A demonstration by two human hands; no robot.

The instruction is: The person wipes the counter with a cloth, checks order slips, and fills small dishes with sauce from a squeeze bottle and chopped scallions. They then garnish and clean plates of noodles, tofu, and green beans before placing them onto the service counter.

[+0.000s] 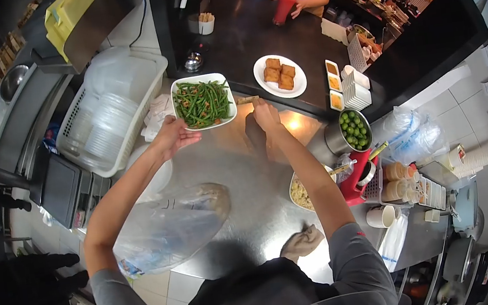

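My left hand (pixel 176 137) grips the near left edge of a square white dish (pixel 232 112) heaped with green beans (pixel 202 101). The dish is at the dark serving ledge, over the near edge of it. At the same ledge, further right, my right hand (pixel 266 115) has its fingers closed beside a small tan piece (pixel 247 100); what they hold, if anything, is hidden. Beyond that hand, a white oval plate (pixel 299 89) carries several browned fried cubes (pixel 279 75).
A basket (pixel 124 167) of clear plastic containers stands left. To the right are sauce dishes (pixel 334 85), a steel pot (pixel 335 140) of green limes and a bowl of pale food (pixel 302 199). A plastic bag (pixel 171 228) lies nearer. Across the ledge, a person's hand (pixel 299 8) touches a red cup (pixel 284 8).
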